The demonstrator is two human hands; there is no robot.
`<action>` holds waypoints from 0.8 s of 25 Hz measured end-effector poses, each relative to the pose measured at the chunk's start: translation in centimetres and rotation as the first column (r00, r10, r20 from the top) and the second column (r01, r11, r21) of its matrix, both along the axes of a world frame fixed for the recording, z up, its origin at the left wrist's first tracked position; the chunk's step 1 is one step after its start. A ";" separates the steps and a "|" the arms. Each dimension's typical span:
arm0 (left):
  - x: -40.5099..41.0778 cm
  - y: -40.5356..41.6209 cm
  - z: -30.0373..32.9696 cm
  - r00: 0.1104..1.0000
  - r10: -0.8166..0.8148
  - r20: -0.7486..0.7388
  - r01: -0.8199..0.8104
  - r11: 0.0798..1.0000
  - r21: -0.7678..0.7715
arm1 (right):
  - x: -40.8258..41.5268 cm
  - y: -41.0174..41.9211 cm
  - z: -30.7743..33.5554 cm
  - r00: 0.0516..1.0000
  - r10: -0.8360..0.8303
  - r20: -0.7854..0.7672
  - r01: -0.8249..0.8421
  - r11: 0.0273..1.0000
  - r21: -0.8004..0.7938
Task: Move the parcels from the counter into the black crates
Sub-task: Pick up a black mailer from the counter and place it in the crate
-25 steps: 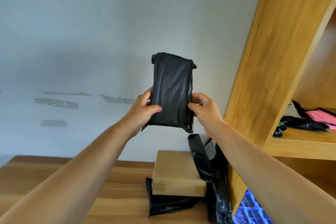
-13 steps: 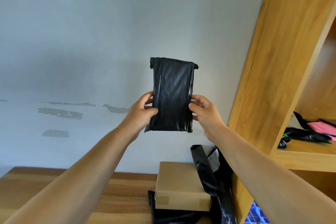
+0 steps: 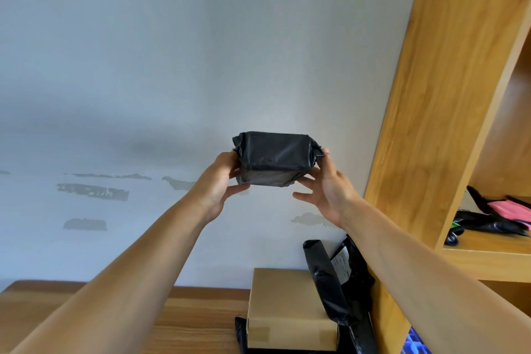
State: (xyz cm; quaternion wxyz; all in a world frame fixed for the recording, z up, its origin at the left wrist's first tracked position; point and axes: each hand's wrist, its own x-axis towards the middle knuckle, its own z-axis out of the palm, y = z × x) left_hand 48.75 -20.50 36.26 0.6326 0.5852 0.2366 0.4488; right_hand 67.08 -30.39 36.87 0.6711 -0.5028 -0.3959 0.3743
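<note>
A small parcel wrapped in black plastic [image 3: 274,158] is held up in front of the grey wall, tipped so its end faces me. My left hand [image 3: 219,181] grips its left side, thumb below and fingers behind. My right hand [image 3: 326,184] supports its right side, fingers spread and the thumb pointing left under it. On the wooden counter [image 3: 189,313] below lie a brown cardboard box [image 3: 287,307] and black plastic parcels [image 3: 330,284], one with a white label. No black crate is in view.
A tall wooden shelf unit [image 3: 439,112] stands at the right, close to my right arm. Its shelf holds black bags and a pink parcel [image 3: 508,208]. A blue crate [image 3: 415,343] shows at the bottom right corner.
The parcel has been tipped from upright to lying flat, end toward me. My right hand has opened out beneath it. The view has tilted slightly upward.
</note>
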 end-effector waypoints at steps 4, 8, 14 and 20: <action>-0.1 0.6 -0.4 0.999 -0.017 0.051 0.018 1.000 -0.013 | 0.3 0.1 -0.5 0.998 0.043 -0.034 -0.042 0.999 0.019; -0.3 0.7 -0.6 0.997 -0.035 0.066 0.034 0.999 0.007 | 0.8 0.1 -0.5 0.994 0.077 -0.073 -0.078 0.997 -0.014; -0.8 1.4 -1.3 0.998 -0.044 0.049 0.034 0.980 0.197 | 1.2 0.3 -0.3 0.997 0.080 -0.006 -0.080 0.992 -0.093; -1.1 1.6 -1.1 0.997 -0.046 0.056 0.031 0.969 0.244 | 0.4 0.7 -1.0 0.995 0.076 -0.063 -0.078 0.996 -0.032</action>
